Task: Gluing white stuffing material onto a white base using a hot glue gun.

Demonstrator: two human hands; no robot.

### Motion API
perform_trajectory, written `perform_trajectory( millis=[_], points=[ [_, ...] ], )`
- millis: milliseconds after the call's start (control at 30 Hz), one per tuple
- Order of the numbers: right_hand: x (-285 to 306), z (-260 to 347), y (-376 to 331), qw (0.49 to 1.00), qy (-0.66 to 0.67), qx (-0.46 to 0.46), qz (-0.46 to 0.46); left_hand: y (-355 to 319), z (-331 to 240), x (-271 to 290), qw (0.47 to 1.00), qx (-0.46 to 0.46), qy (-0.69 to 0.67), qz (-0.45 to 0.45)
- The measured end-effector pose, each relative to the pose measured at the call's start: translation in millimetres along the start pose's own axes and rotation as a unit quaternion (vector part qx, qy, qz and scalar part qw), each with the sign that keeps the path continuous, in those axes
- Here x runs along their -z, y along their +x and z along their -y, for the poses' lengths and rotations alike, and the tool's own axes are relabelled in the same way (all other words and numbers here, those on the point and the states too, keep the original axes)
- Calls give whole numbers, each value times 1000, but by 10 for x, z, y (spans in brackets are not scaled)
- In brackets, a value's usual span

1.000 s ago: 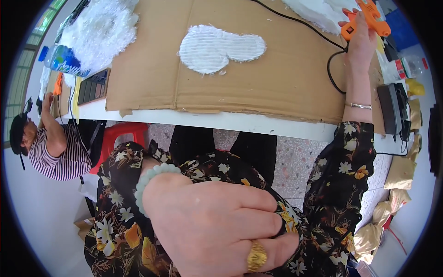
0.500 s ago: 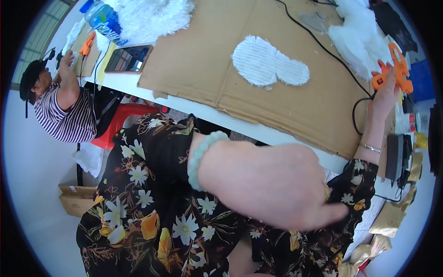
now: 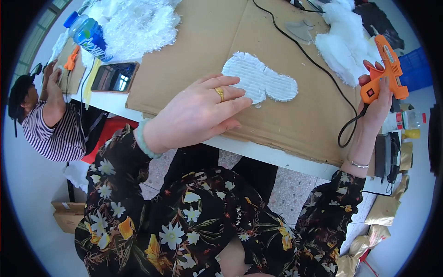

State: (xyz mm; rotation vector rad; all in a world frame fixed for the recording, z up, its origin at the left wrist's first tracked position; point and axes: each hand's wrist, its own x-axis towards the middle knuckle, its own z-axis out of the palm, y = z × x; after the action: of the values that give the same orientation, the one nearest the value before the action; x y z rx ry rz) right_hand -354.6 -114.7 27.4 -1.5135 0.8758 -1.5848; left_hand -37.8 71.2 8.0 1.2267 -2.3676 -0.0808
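Observation:
An orange hot glue gun (image 3: 386, 74) is gripped in my right hand (image 3: 376, 106) at the right edge of the cardboard. Its nozzle points up and away, and its black cord hangs below the handle. A white, ribbed, sole-shaped piece with fuzzy edges (image 3: 265, 81) lies flat on the cardboard. My left hand (image 3: 200, 111) is over its near-left end, fingers stretched and slightly apart, holding nothing. The fingertips cover part of that edge; whether they touch it I cannot tell.
A large cardboard sheet (image 3: 184, 60) covers the table. At the left are a phone (image 3: 115, 77), a blue-capped bottle (image 3: 87, 34) and shaggy white material (image 3: 134, 23). White stuffing (image 3: 346, 41) is at the right. A co-worker in stripes (image 3: 55, 127) sits at far left.
My left hand has swung from in front of my body, closed and blurred, to the white piece, its fingers now extended. The glue gun stays in my right hand; the whole view has shifted slightly.

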Motion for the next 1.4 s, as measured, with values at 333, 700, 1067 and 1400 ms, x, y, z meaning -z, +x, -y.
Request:
perform_trajectory(
  millis=[333, 700, 1067, 1400],
  points=[
    [-241, 314, -314, 984, -6, -20, 175, 278, 119, 27, 989, -87, -12, 119],
    [-502, 341, -624, 905, -40, -167, 389, 257, 223, -36, 982, -161, 18, 102],
    [-574, 333, -515, 861, -156, -232, 424, 193, 340, -66, 987, -102, -51, 116],
    [-678, 397, -622, 870, -206, -187, 408, 142, 331, -109, 985, -105, -45, 132]
  ],
)
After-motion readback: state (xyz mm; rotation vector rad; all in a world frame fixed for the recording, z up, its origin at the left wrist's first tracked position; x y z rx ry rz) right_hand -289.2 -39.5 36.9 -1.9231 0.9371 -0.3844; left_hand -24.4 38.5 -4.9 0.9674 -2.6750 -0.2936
